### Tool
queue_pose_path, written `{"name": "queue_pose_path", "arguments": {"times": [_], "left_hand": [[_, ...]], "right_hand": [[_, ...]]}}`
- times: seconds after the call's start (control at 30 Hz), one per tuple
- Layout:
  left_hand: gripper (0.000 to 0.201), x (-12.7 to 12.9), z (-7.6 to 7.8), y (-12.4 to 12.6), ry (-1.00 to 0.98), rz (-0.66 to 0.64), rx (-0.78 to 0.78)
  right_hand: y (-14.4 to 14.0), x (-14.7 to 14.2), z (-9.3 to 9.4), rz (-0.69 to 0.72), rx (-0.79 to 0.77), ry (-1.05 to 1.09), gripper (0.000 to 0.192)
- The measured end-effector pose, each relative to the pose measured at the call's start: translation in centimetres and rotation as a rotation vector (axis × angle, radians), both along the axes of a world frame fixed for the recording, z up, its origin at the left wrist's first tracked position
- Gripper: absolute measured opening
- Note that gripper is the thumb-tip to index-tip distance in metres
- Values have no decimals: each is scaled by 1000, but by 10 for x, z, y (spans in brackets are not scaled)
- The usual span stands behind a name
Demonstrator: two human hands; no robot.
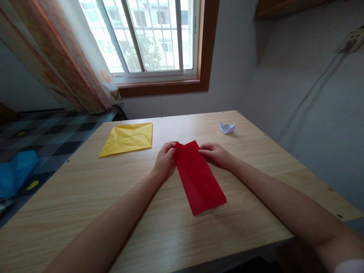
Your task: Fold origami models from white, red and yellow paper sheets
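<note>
A red sheet of paper (pixel 199 178), folded into a long narrow strip, lies flat on the wooden table (pixel 159 231) and runs from the middle toward the near edge. My left hand (pixel 165 160) pinches its far left corner with curled fingers. My right hand (pixel 216 153) presses fingertips on the far right corner. Both hands touch the strip's far end.
A creased yellow paper square (pixel 127 138) lies flat at the far left of the table. A small white folded paper boat (pixel 226 127) stands at the far right. Beyond the table are a window, a curtain and a checkered bed with a blue cloth (pixel 15 172).
</note>
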State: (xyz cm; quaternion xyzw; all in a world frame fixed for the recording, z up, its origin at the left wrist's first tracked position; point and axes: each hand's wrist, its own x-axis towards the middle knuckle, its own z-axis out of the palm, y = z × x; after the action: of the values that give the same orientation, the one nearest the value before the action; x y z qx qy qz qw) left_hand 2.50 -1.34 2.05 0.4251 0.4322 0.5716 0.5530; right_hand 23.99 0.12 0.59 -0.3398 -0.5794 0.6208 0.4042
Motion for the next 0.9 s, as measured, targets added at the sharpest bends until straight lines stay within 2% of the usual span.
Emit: {"name": "queue_pose_path", "arguments": {"times": [0.07,0.13,0.2,0.3,0.47,0.6,0.77,0.83,0.9], "left_hand": [[20,-1,2,0,-49,-35,-46],[6,-4,4,1,-72,-6,13],[12,-9,6,4,-108,-7,39],[12,-14,9,6,-180,-80,-33],[8,-17,10,6,-267,-77,-74],[7,-18,6,14,-343,65,-169],[7,-23,-1,26,-393,316,-122],[7,-25,0,24,-274,422,-4],[9,-24,4,18,-28,497,209]], "right_hand": [[0,0,1,-13,35,-18,27],[0,1,1,-31,30,-1,26],[0,3,2,-71,-10,32,26],[2,6,3,-138,-59,39,27],[7,14,3,-199,-33,45,24],[11,21,3,-228,-14,30,23],[20,33,1,-295,-1,12,22],[23,36,0,-312,15,6,21],[25,38,-2,-307,32,-21,21]]}}
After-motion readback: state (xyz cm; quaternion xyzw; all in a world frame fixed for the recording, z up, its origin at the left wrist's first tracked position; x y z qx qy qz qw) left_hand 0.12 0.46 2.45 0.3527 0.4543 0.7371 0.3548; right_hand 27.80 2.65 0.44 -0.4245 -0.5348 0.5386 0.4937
